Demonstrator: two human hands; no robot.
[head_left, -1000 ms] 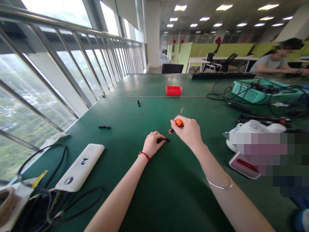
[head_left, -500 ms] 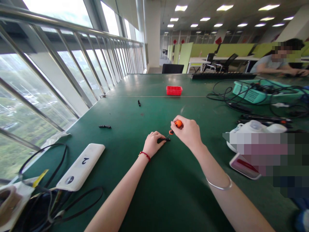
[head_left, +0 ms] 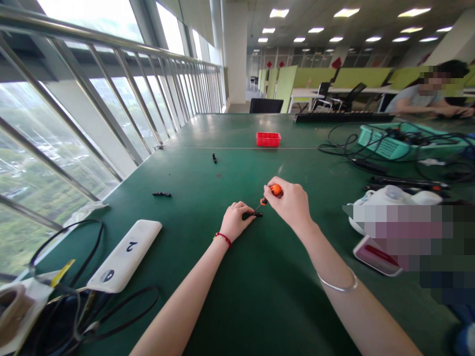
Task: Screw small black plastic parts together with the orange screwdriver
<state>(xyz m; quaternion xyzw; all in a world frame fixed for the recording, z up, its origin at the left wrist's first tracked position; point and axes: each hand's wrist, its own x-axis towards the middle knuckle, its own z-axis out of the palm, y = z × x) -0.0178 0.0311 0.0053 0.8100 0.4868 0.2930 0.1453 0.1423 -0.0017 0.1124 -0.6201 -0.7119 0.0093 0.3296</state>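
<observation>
At the far left, a metal railing is set along the window side of the table. At the table's near left corner, a roll of tape is seen beside a loop of dark cable, and a white box marked with a 2 is laid next to the cable. Farther in, one small black part is left lying on the green table, and a second black part is placed farther back.

Near the middle, the left hand is rested low at the tabletop, its fingers nearly closed, and a short black piece is pinched in it. Behind, a red tray is set well apart. An orange and black screwdriver is gripped by its handle in the closed fingers of the right hand; its shaft is tilted down leftward to the black piece, though the exact contact cannot be told. At the right, a teal basket is filled with cables, and a person is seated beyond it.
</observation>
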